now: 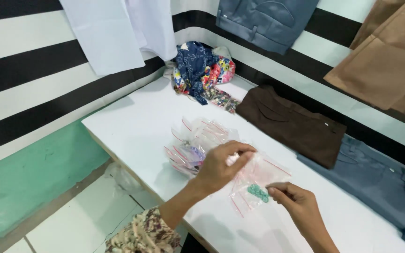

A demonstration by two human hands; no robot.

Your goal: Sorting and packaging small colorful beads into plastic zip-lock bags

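Presently both hands, left hand [221,166] and right hand [296,202], pinch one clear zip bag [254,180] holding green buttons [258,192]; spare empty bags [198,140] lie beyond them, unfilled.

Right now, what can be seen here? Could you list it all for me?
White table: one, along the striped wall.
Clear zip bags: a loose pile, clear with red strips, mid-table; count unclear.
Small clear bag: one, pinched between both hands.
Green pieces: a small cluster, teal green, inside that bag.
Floral cloth: one bundle, blue with pink and yellow, at the table's far end.
Brown garment: one, folded on the table.
Blue-grey garment: one, folded beside the brown one.
Hanging clothes: white, grey-blue and tan, on the wall.
Striped wall: black and white, green at the bottom.
Left hand: pinches the bag's top; patterned sleeve.
Right hand: pinches the bag's lower edge.
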